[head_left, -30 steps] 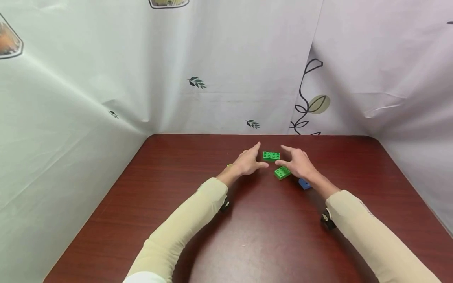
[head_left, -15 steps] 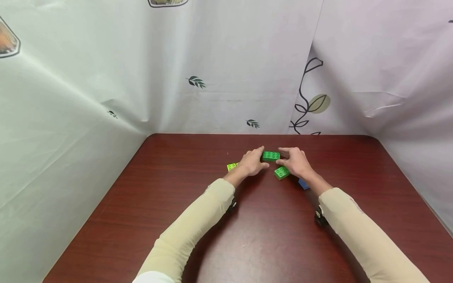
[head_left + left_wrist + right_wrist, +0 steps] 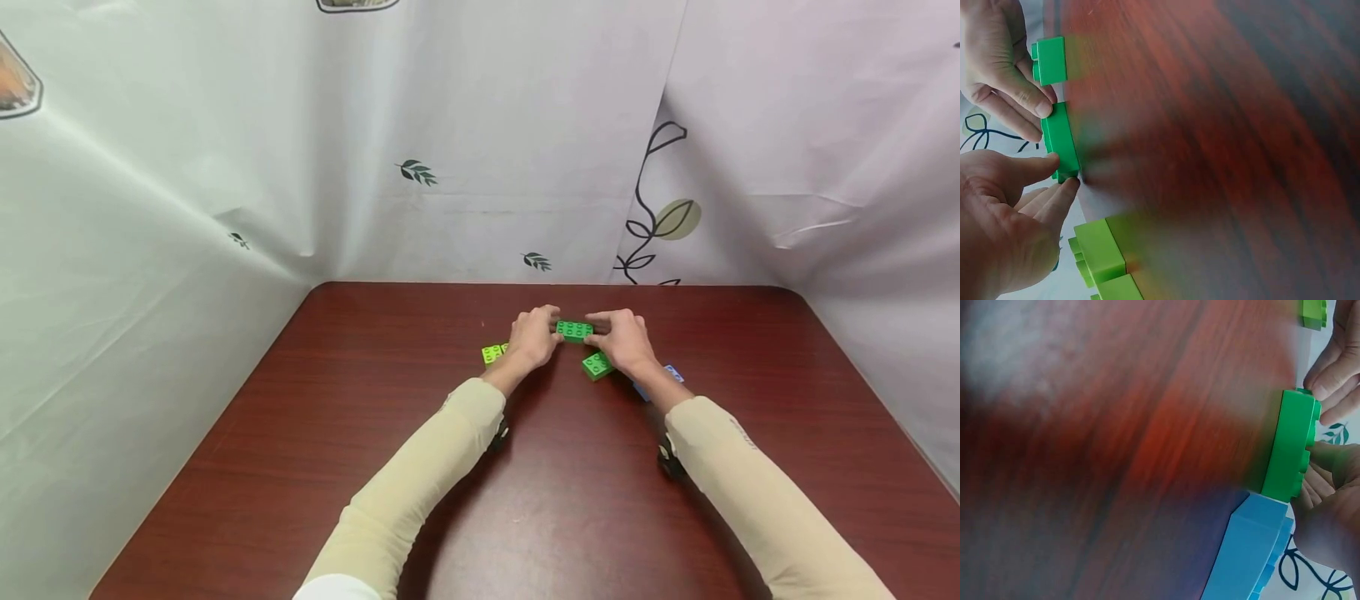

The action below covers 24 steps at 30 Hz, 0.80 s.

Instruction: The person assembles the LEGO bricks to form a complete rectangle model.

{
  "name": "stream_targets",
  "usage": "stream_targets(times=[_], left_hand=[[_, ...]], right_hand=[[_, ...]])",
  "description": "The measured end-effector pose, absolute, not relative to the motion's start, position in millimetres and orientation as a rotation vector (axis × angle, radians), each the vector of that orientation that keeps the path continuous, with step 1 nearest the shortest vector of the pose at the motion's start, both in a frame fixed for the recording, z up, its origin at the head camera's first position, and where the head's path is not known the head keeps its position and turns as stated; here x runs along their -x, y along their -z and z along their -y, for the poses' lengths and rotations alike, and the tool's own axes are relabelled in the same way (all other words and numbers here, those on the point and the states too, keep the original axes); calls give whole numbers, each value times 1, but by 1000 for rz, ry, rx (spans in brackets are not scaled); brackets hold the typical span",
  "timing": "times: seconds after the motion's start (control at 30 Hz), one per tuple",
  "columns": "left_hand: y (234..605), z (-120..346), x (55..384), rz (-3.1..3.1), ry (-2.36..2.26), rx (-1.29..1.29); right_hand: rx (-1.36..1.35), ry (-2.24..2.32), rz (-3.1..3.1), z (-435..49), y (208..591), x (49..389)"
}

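A green toy brick with studs (image 3: 574,331) lies near the far side of the table, between the two hands. My left hand (image 3: 534,335) holds its left end, thumb in front and fingers at the end, as the left wrist view shows. My right hand (image 3: 628,340) holds the opposite end, with its thumb (image 3: 1041,107) against the brick. A second green toy brick (image 3: 597,366) sits just nearer, partly covered by the right hand. In the right wrist view, this nearer green brick (image 3: 1290,447) largely hides the held one.
Lime-green toy bricks (image 3: 492,354) lie left of the left hand, partly behind it. A blue toy brick (image 3: 673,373) is beneath the right forearm, close to the nearer green brick. The dark red wooden table (image 3: 570,500) ends at a white patterned cloth (image 3: 480,167).
Both hands have closed in on the far green brick from its two sides and now grip its ends. The left hand moved right, uncovering more lime green; the right moved left.
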<state>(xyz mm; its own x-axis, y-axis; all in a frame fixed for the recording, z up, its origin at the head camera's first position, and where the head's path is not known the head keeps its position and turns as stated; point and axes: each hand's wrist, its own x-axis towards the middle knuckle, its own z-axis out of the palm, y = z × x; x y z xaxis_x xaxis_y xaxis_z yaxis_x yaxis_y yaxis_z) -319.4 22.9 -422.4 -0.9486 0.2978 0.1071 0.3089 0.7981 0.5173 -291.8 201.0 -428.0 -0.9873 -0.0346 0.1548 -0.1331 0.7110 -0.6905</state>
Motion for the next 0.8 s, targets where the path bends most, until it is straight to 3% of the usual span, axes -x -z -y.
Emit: stream_targets(times=[0.8], left_hand=[[399,15,301,2838,954,656]], right_hand=[[-282,-1184,2677,-191,405,263]])
